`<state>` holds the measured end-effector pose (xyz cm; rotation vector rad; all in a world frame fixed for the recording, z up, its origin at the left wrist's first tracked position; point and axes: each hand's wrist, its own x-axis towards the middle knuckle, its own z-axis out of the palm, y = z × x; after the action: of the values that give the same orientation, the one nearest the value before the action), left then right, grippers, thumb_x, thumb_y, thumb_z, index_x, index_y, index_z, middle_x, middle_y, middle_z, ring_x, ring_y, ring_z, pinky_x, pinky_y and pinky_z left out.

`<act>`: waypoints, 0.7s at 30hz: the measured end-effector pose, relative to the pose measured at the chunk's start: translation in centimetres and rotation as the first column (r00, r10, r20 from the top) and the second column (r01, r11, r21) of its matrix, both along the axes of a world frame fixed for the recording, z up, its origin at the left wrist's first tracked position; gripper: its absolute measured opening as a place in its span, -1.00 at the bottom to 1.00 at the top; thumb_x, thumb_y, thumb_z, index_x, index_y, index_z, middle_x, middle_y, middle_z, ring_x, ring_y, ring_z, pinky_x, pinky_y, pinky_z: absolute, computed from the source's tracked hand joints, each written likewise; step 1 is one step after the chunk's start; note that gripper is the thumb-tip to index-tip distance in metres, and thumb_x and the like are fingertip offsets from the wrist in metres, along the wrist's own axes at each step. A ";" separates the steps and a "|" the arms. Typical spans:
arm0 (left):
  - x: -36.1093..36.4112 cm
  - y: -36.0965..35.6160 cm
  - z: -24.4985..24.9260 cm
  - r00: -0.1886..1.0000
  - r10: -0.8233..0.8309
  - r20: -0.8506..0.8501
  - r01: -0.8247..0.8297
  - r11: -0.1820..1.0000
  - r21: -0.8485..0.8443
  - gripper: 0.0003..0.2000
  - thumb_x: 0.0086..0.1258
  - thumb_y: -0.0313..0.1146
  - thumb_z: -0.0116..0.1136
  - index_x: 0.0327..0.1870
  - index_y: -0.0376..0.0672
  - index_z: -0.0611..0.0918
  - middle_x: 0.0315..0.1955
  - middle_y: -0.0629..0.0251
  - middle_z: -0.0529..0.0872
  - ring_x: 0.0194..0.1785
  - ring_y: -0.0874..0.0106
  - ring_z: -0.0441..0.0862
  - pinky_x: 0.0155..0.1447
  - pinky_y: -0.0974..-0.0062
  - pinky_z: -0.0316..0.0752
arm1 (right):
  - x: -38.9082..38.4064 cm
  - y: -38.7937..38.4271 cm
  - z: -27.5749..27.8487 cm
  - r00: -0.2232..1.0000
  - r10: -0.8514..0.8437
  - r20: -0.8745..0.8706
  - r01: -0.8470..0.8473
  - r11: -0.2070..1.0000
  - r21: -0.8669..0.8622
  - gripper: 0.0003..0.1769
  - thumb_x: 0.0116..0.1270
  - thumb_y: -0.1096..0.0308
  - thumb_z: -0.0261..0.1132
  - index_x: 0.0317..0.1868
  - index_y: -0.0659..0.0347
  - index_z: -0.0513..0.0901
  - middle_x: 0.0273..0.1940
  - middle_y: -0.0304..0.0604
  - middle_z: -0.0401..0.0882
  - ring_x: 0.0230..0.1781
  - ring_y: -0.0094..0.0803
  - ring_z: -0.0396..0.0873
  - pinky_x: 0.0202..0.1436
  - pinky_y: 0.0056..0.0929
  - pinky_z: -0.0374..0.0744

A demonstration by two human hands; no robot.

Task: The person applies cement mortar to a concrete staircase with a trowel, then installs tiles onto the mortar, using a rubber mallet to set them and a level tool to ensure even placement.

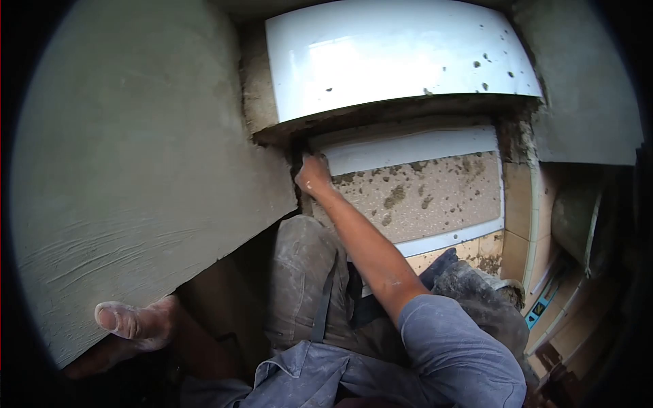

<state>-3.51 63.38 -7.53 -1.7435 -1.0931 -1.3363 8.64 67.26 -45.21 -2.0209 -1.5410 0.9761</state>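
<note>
My right hand (314,175) reaches forward into the narrow recess beside the corner of the grey plastered wall (156,143). Its fingers are closed near a dark shape in the shadow; what they hold is hidden. Wet mortar spots lie on the speckled panel (435,197) to the right of this hand. Down at the lower left, my left hand (139,323) is by the wall's lower edge. Its dusty thumb stretches out over the plaster, apart from the fingers, which are partly in shadow. Nothing shows in its grasp.
A glossy white panel (401,61) with mortar splashes juts out above the recess. Tan tiles (518,197) line the right side. A blue level (541,306) and a bucket-like container (575,214) are at the right. My dusty knees (303,285) are close below the wall corner.
</note>
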 end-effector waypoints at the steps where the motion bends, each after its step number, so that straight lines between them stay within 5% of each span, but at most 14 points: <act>1: 0.4 0.1 -0.1 1.000 -0.020 0.007 0.020 1.000 0.006 -0.30 0.48 -0.16 0.02 0.51 -0.21 0.00 0.44 -0.12 0.07 0.44 0.08 0.22 0.39 0.05 0.34 | 0.5 0.2 -0.1 0.999 -0.034 -0.009 0.035 0.998 0.052 -0.52 0.13 0.41 0.28 0.11 0.35 0.55 0.15 0.28 0.45 0.22 0.23 0.36 0.28 -0.05 0.43; 4: 1.3 -0.5 0.1 0.997 0.012 0.078 -0.008 0.999 -0.052 -0.26 0.49 -0.14 -0.07 0.51 -0.30 -0.12 0.43 -0.14 0.05 0.43 0.06 0.23 0.37 0.09 0.37 | 1.1 -0.1 1.1 0.984 0.146 -0.103 -0.167 0.958 -0.234 -0.67 0.18 0.37 0.26 -0.05 0.32 0.66 0.11 0.23 0.48 0.19 0.17 0.40 0.21 0.01 0.47; 7: 0.9 -0.3 0.5 0.997 0.071 0.022 -0.071 0.997 -0.007 -0.21 0.47 -0.08 -0.07 0.51 -0.35 -0.14 0.41 -0.16 0.07 0.41 0.05 0.24 0.34 0.12 0.40 | 1.8 -2.0 2.9 0.991 0.128 -0.037 -0.124 0.988 0.093 -0.73 0.21 0.33 0.24 -0.17 0.31 0.71 0.06 0.18 0.51 0.13 0.13 0.47 0.17 0.03 0.51; 8: 0.4 -0.6 0.5 0.995 0.094 -0.014 -0.094 0.996 0.007 -0.19 0.47 -0.05 -0.06 0.51 -0.37 -0.14 0.40 -0.17 0.09 0.41 0.04 0.24 0.33 0.13 0.41 | 1.9 -2.6 0.5 0.935 0.342 0.088 -0.344 0.939 0.004 -0.72 0.20 0.29 0.27 -0.15 0.26 0.71 0.05 0.16 0.52 0.12 0.15 0.50 0.13 0.03 0.54; 11: 0.5 -0.6 1.2 0.999 0.033 -0.026 -0.033 0.999 -0.021 -0.20 0.48 -0.04 -0.04 0.52 -0.31 -0.11 0.37 -0.22 0.12 0.41 0.03 0.23 0.32 0.11 0.40 | 5.9 -1.7 3.3 0.888 0.415 0.200 -0.415 0.909 -0.042 -0.71 0.16 0.31 0.28 -0.13 0.23 0.71 -0.02 0.19 0.59 0.02 0.12 0.59 0.08 -0.03 0.58; 13: 0.6 -0.8 0.6 0.999 0.028 0.044 -0.026 0.999 -0.031 -0.20 0.48 -0.06 -0.02 0.53 -0.28 -0.14 0.39 -0.22 0.07 0.42 0.02 0.21 0.35 0.08 0.37 | 11.9 1.1 9.2 0.781 0.619 0.084 -0.577 0.766 -0.285 -0.68 0.13 0.34 0.29 -0.10 0.26 0.70 -0.12 0.21 0.65 -0.08 0.06 0.65 0.00 -0.09 0.62; 15: 0.4 -1.1 0.4 0.998 0.052 0.047 -0.049 0.996 -0.071 -0.18 0.50 -0.03 -0.04 0.53 -0.25 -0.20 0.40 -0.23 0.00 0.44 0.00 0.18 0.37 0.06 0.35 | 19.2 3.1 8.5 0.645 0.743 0.176 -0.720 0.669 -0.184 -0.66 0.16 0.33 0.32 -0.07 0.35 0.67 -0.17 0.16 0.68 -0.13 0.03 0.68 -0.03 -0.15 0.63; 17: -0.5 -1.7 0.0 0.995 0.099 -0.032 -0.103 0.986 -0.131 -0.17 0.53 0.04 -0.10 0.53 -0.21 -0.27 0.43 -0.25 -0.08 0.46 -0.03 0.13 0.38 0.03 0.33 | 26.5 3.5 12.1 0.518 0.787 0.336 -0.642 0.617 -0.456 -0.72 0.18 0.34 0.35 -0.11 0.25 0.71 -0.16 0.11 0.70 -0.13 -0.02 0.69 -0.05 -0.15 0.64; 18: -1.1 -1.8 -0.4 0.999 0.014 -0.031 -0.019 0.986 -0.163 -0.14 0.52 0.04 -0.06 0.54 -0.19 -0.29 0.46 -0.27 -0.20 0.51 -0.01 0.05 0.46 -0.01 0.17 | 29.2 2.6 15.5 0.536 0.757 0.373 -0.548 0.649 -0.528 -0.74 0.18 0.35 0.34 -0.15 0.31 0.71 -0.17 0.12 0.69 -0.15 -0.02 0.69 -0.06 -0.13 0.64; 21: -0.9 -3.5 -3.7 0.992 0.125 -0.002 -0.121 0.956 -0.266 -0.13 0.52 0.01 -0.03 0.52 -0.28 -0.27 0.48 -0.26 -0.31 0.53 0.00 -0.02 0.51 -0.01 -0.01 | 39.2 -1.7 13.9 0.708 0.524 0.473 -0.457 0.851 -0.258 -0.66 0.22 0.29 0.25 -0.08 0.36 0.66 -0.17 0.24 0.65 -0.10 0.10 0.63 0.04 -0.08 0.58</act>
<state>-4.42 59.84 -11.23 -1.8217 -1.4195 -1.1706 47.81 65.56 -31.36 -2.1158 -2.4788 0.7155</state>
